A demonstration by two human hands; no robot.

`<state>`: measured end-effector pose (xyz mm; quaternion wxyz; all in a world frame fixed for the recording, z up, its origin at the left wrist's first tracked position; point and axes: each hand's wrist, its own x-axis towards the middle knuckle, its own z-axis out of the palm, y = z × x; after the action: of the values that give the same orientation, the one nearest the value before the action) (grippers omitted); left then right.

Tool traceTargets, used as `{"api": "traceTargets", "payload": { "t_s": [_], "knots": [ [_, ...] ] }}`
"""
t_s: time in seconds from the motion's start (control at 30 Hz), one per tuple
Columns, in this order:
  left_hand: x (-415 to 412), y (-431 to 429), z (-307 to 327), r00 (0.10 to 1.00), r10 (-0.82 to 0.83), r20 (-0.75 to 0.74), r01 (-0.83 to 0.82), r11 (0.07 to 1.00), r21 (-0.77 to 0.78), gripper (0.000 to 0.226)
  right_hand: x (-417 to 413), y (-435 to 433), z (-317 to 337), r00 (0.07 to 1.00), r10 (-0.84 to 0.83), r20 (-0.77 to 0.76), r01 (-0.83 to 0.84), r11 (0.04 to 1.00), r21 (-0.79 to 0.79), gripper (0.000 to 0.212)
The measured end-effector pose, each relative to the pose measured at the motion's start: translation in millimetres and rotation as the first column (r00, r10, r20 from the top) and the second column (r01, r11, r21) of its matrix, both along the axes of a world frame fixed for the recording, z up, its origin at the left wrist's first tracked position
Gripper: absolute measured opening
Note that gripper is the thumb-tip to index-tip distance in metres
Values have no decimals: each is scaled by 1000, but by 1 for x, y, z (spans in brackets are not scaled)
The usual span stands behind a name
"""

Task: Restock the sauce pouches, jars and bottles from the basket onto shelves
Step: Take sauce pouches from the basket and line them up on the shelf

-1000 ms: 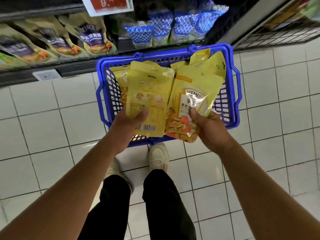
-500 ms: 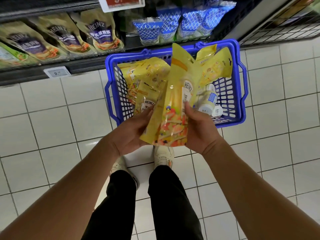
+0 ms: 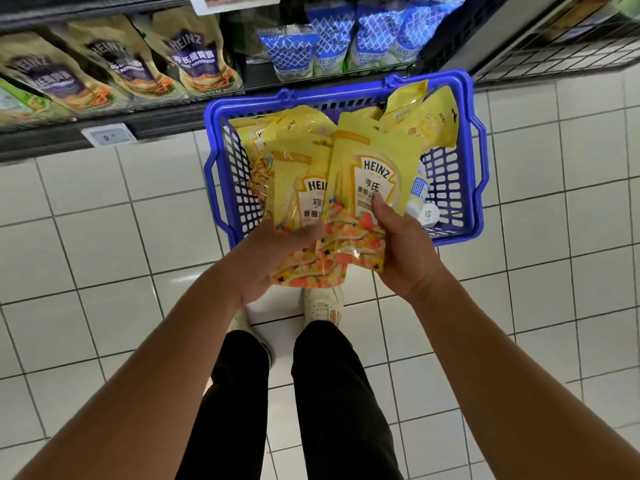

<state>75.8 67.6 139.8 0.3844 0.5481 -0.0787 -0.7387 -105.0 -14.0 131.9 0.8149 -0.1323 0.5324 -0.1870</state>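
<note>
A blue plastic basket (image 3: 479,188) stands on the white tiled floor below the shelf. It holds several yellow Heinz sauce pouches (image 3: 426,124) and small white bottles (image 3: 427,213). I hold two yellow pouches over the basket's near edge, fronts up. My right hand (image 3: 401,251) grips the right pouch (image 3: 375,178) with the thumb on its face. My left hand (image 3: 266,258) holds the left pouch (image 3: 301,188) from below, thumb across its lower part. The two pouches overlap.
The bottom shelf (image 3: 156,116) behind the basket carries beige Heinz mayonnaise pouches (image 3: 197,60) on the left and blue-and-white pouches (image 3: 332,43) on the right. A wire rack (image 3: 561,53) is at the top right. My shoes (image 3: 322,303) stand just behind the basket.
The pouches were fanned apart, then turned edge-on together; now both lie face up, overlapping in my hands. The view has shifted so the basket sits farther right.
</note>
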Motion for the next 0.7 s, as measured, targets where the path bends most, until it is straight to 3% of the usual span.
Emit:
{"api": "traceTargets", "payload": {
  "t_s": [0.1,0.27,0.53,0.7],
  "knots": [
    [-4,2,-3,995,-19,93,22,999,-25,64,-6,-1,6,1000,19,-8,-19,1000,-11,44],
    [2,6,10,981,46,186,-33,997,-71,60,-18,-10,24,992,49,-120,-57,996,-64,46],
    [18,11,81,976,195,101,-184,977,-111,56,-13,-19,104,972,218,-87,-232,949,-213,52],
    [34,21,156,957,269,105,-249,954,-167,41,4,-21,177,949,304,-87,-316,904,-287,39]
  ]
}}
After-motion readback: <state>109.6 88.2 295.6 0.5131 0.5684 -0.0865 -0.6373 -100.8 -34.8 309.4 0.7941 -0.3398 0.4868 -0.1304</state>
